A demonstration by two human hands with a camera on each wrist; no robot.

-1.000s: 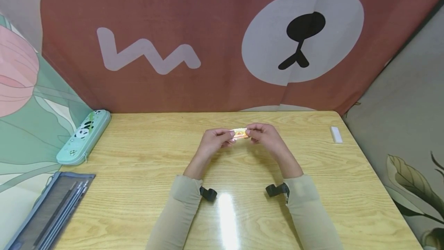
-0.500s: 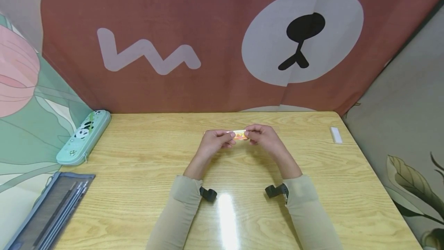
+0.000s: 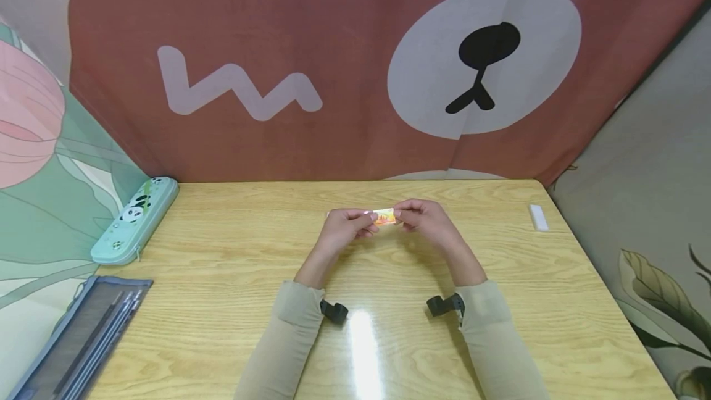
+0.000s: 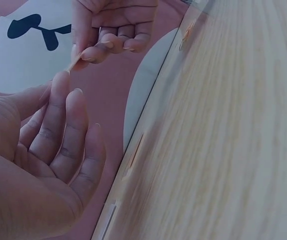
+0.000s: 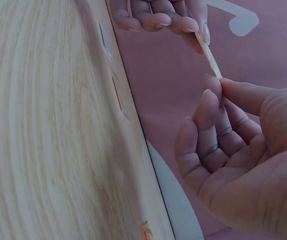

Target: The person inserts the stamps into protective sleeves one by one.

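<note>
Between my two hands, over the far middle of the table, is a small flat printed piece (image 3: 385,216), yellow and orange, like a paper wrapper. My left hand (image 3: 344,227) pinches its left end between thumb and forefinger; the right hand (image 3: 426,221) pinches its right end the same way. Edge-on in the right wrist view, the printed piece (image 5: 211,59) looks thin and pale. The other fingers of the left hand (image 4: 46,150) curve loosely below it, as do those of the right hand (image 5: 243,155). My fingertips cover both its ends.
A white block (image 3: 538,218) lies at the table's far right. To the left are a mint panda pencil case (image 3: 136,220) and a blue-edged mesh pouch (image 3: 89,338) with several long thin items inside. A brown bear-print cloth (image 3: 250,147) hangs behind the wooden table (image 3: 222,264).
The printed piece has turned a little in my fingers, and more of its printed face shows at the right end. Both hands have stayed almost in place.
</note>
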